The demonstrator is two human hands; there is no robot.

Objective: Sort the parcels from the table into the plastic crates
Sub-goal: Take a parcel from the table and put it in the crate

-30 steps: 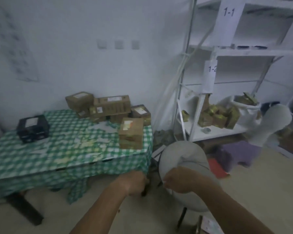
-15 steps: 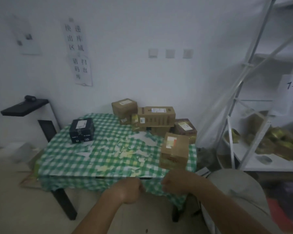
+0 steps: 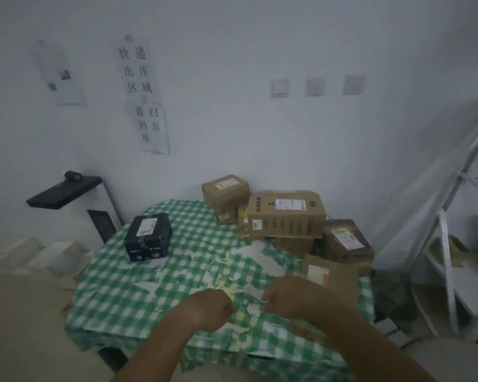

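Hovering low over the near edge of the table, both bare forearms reach in from the bottom of the view; the left hand [image 3: 208, 308] is balled into a loose fist with nothing visible in it, and the right hand [image 3: 289, 297] is curled too, a small pale scrap showing at its fingertips, though whether it is pinched there I cannot tell. Under them lies the green-and-white checked tablecloth [image 3: 116, 293], worn through in pale, yellowish patches in the middle. Just beyond the right hand stands a brown cardboard parcel with a white and red label [image 3: 333, 277], partly hidden by that hand. Off to the left, well apart from the rest, sits a black rectangular box with a white sticker on top [image 3: 147, 238]. Further back on the right, a dark reddish parcel with a yellow-green label [image 3: 348, 242] rests beside the stack: a long brown carton with a printed shipping label [image 3: 286, 215] on top of other boxes, and behind it a smaller brown cardboard box [image 3: 225, 193] against the wall. On that white wall hang paper sheets with black characters [image 3: 144, 92] and three pale switch plates [image 3: 315, 85]. A white metal shelving rack [image 3: 450, 244] stands at the far right.
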